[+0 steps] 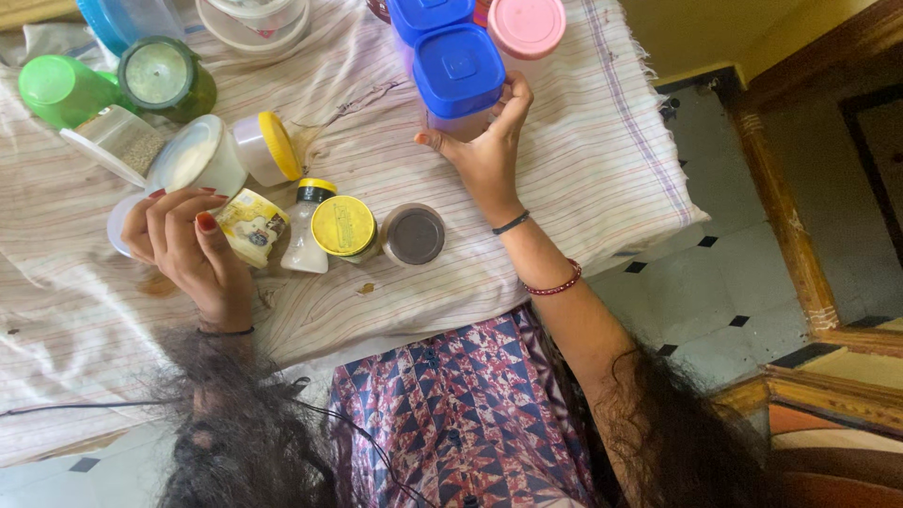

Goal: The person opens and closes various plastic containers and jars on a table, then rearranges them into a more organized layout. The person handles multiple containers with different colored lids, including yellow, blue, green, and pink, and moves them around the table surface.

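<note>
My right hand [484, 155] grips a clear container with a square blue lid [458, 73] from below, thumb on one side and fingers on the other. A second blue-lidded container [428, 14] and a pink-lidded jar [527, 28] stand right behind it. My left hand [183, 246] is curled around a pale round lid [115, 224], with the thumb next to a small yellow patterned cup [252, 226]. All of this rests on a striped cloth [583, 160].
Between my hands stand a small bottle with a yellow-black cap [306, 230], a yellow-lidded jar [343, 226] and a brown-lidded jar [414, 235]. Further back are a white tub [193, 155], a tipped yellow-lidded jar [268, 146], a green jar [169, 75] and a green cup [58, 89]. Tiled floor [696, 282] lies to the right.
</note>
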